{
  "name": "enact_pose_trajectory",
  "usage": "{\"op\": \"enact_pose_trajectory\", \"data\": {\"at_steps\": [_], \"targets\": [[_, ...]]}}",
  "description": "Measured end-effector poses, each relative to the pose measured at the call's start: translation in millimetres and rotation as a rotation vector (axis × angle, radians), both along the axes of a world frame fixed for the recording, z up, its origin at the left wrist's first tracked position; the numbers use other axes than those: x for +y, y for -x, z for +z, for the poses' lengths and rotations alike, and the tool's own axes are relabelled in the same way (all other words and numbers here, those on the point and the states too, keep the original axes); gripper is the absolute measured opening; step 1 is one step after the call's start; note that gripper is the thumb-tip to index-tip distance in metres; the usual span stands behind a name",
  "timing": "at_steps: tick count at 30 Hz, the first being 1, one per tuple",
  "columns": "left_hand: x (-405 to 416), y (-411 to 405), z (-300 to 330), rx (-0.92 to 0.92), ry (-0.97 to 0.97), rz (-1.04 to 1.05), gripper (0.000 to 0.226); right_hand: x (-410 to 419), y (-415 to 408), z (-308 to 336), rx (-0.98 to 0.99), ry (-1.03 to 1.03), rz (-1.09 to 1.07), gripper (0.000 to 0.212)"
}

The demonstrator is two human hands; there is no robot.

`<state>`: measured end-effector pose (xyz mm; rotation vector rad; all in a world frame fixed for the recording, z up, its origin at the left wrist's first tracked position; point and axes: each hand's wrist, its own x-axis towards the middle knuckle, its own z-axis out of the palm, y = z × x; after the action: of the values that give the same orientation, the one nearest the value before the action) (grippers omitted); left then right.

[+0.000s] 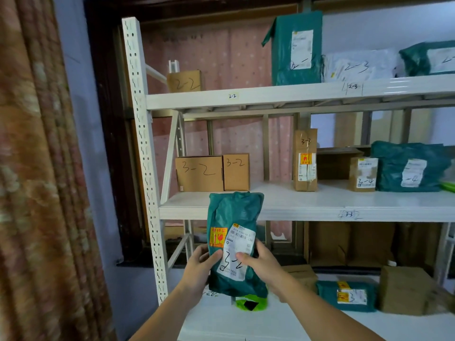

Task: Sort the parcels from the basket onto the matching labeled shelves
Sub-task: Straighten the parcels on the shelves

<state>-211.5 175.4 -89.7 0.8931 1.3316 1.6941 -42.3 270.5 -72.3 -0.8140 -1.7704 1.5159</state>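
I hold a teal plastic parcel (232, 217) upright in front of the white shelf rack. Its white label reads "3-2" in handwriting, beside a red and yellow fragile sticker. My left hand (199, 269) grips its lower left edge and my right hand (261, 262) grips the lower right, thumb on the label. Its top reaches the front edge of the middle shelf (307, 205). Two brown boxes marked "3-2" (199, 173) (236, 172) stand on that shelf just behind the parcel. The basket is out of view.
A tall "3-3" carton (304, 159), a small box (363, 177) and a teal bag (408, 168) fill the middle shelf's right. The upper shelf (246, 97) carries a "2-2" box (184, 81) and teal parcels (296, 48). More parcels lie on the lower shelf (347, 295). A curtain (37, 168) hangs left.
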Motion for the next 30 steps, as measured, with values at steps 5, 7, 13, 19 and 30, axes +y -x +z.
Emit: {"op": "enact_pose_trajectory", "data": {"at_steps": [5, 7, 13, 19, 30], "targets": [[16, -23, 21, 0.056, -0.053, 0.003, 0.040, 16, -24, 23, -0.013, -0.087, -0.017, 0.051], [25, -34, 33, 0.099, -0.067, 0.003, 0.031, 25, -35, 35, -0.018, -0.123, -0.028, 0.047], [62, -56, 74, 0.190, -0.141, 0.005, 0.025, 58, -56, 81, -0.019, -0.236, -0.029, 0.049], [103, -55, 119, 0.241, -0.165, -0.015, 0.029, 92, -54, 124, -0.014, -0.341, -0.055, 0.041], [216, 0, 141, 0.278, -0.176, -0.034, 0.033, 171, -13, 146, -0.204, -0.507, -0.177, 0.053]]}}
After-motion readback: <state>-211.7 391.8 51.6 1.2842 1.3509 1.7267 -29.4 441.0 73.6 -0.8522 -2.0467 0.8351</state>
